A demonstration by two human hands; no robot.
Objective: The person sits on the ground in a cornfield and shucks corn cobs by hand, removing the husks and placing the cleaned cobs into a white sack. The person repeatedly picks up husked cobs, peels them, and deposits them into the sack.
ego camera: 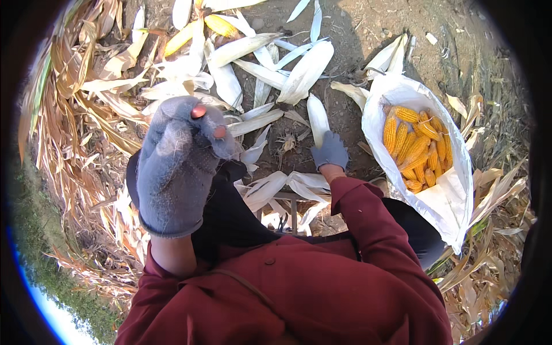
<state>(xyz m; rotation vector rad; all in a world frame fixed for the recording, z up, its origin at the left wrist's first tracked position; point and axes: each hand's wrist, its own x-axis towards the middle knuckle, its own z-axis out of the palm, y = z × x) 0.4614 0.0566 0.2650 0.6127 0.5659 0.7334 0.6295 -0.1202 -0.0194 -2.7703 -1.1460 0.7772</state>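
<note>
My right hand [330, 151], in a grey glove, grips the near end of a corn ear in its pale husk [318, 116], low over the soil. My left hand [179, 166] is raised close to the camera above my left thigh. Its grey glove has worn holes where two fingertips show. The fingers are curled in, and I see nothing between them. Beyond my hands lie several husked-over ears [306, 73] and loose husks [256, 123]. Two bare yellow ears [179, 39] rest at the far left among husks.
To my right, a white woven sack [463, 172] stands with its mouth spread, holding several yellow corn cobs [416, 146]. Dry corn stalks and leaves [103, 103] are heaped on the left. More dry leaves [496, 194] lie beyond the sack.
</note>
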